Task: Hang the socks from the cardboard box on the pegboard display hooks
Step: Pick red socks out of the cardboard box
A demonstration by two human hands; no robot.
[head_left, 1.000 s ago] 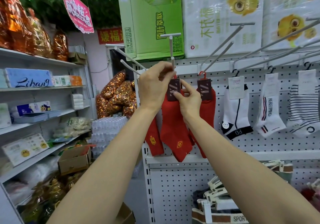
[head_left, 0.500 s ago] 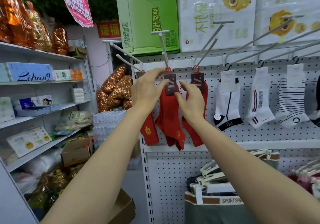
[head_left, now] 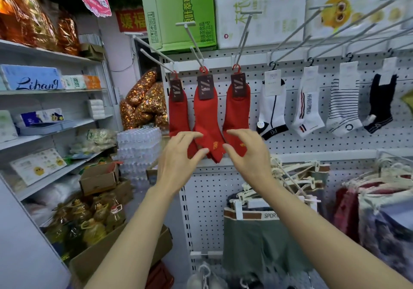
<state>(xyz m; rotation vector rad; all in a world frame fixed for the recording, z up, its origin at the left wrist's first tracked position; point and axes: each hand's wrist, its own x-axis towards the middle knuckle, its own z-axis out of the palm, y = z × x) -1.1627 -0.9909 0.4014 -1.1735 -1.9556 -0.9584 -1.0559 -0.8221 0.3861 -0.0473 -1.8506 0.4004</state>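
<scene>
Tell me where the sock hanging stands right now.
Done: three red pairs hang on pegboard hooks, the middle pair on its hook. In hand: nothing; the left hand and right hand are loosely open in front of the toes. Left: unclear, since how many socks remain in the cardboard box cannot be seen.

A single wide-angle view comes from the person's head, facing forward and slightly down at a white pegboard (head_left: 290,150) close in front, within arm's reach. Both forearms run up from the bottom edge, the hands meeting at mid-frame: left hand (head_left: 176,156), right hand (head_left: 248,152). The lens bends straight lines outward near the borders. Store shelves (head_left: 51,92) fill the left side; stacked cartons (head_left: 178,11) sit along the pegboard's top edge. No second view shares the scene.
</scene>
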